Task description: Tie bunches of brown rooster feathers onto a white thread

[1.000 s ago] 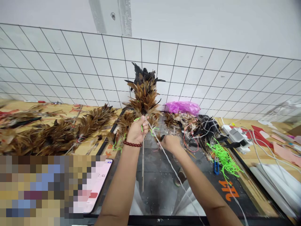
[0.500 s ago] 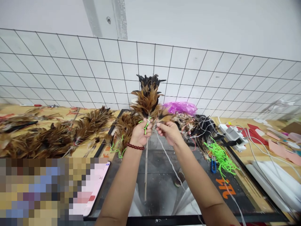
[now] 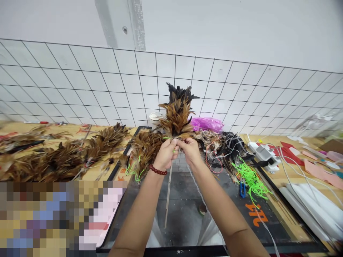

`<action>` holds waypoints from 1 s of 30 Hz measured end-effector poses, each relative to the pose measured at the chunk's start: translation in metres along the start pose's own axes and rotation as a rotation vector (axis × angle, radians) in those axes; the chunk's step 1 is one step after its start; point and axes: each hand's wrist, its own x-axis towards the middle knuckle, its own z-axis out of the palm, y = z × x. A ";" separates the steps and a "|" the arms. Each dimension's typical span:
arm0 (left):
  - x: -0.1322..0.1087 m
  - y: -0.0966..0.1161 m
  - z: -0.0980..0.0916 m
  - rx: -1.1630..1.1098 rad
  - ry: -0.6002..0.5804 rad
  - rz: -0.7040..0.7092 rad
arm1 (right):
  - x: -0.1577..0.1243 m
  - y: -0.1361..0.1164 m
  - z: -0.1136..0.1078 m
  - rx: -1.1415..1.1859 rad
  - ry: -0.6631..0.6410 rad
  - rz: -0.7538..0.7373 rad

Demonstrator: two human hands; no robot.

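Both bare hands meet at the base of a feather duster (image 3: 178, 114), held upright, brown below and black at the tip, above the far part of a black-framed panel (image 3: 184, 200). The left hand (image 3: 166, 154), with a bead bracelet (image 3: 158, 170) at its wrist, has its fingers closed around the duster's thin stick (image 3: 168, 196), which projects downward. The right hand (image 3: 190, 151) touches it, fingers drawn into a pinch; what lies between them is hidden. A white cord (image 3: 197, 187) descends beside the right forearm. Loose brown feathers (image 3: 147, 144) lie left of the hands; green cord (image 3: 252, 178) and blue snips (image 3: 242, 190) lie right. Further feather bundles (image 3: 56, 157) cover the wooden tabletop (image 3: 99, 174) at left.
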 end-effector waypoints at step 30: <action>-0.022 -0.042 0.037 1.901 -0.109 0.453 | 0.040 -0.106 -0.052 -1.919 -0.942 -0.438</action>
